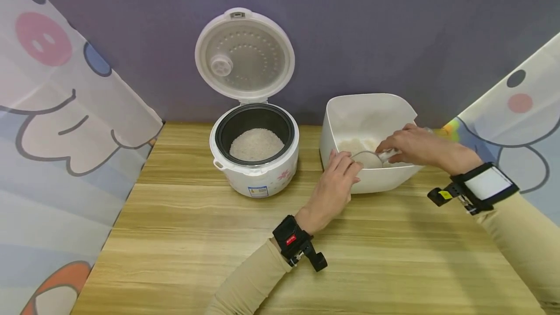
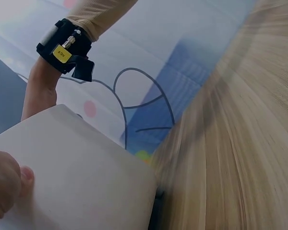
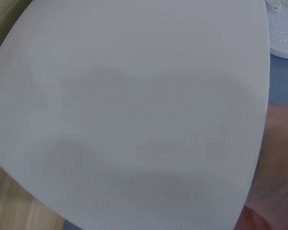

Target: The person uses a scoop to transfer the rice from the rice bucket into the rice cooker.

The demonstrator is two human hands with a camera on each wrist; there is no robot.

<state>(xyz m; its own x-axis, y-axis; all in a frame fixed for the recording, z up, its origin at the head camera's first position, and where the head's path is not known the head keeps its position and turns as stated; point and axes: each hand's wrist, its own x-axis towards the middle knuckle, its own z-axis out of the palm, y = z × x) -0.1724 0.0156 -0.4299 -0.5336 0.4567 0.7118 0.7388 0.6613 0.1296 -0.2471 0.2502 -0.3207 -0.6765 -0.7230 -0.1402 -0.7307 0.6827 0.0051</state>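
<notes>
A white, open-topped rice bin (image 1: 376,181) stands on the wooden table, rice (image 1: 350,146) showing inside. My left hand (image 1: 334,186) grips its front-left rim; in the left wrist view the thumb (image 2: 26,177) lies against the outer wall. Over the bin's right side, my right hand (image 1: 411,145) reaches in and holds a clear scoop (image 1: 367,160) by its handle. The scoop's round bowl is inside, close to the front wall and the left fingertips. In the right wrist view the bin wall hides most of the right hand.
Left of the bin stands a white rice cooker (image 1: 262,179), its lid (image 1: 245,57) raised and rice (image 1: 257,145) in its dark inner pot. A grey-purple wall (image 1: 372,28) rises behind the table (image 1: 183,237). Cartoon-printed curtains (image 1: 61,125) flank both sides.
</notes>
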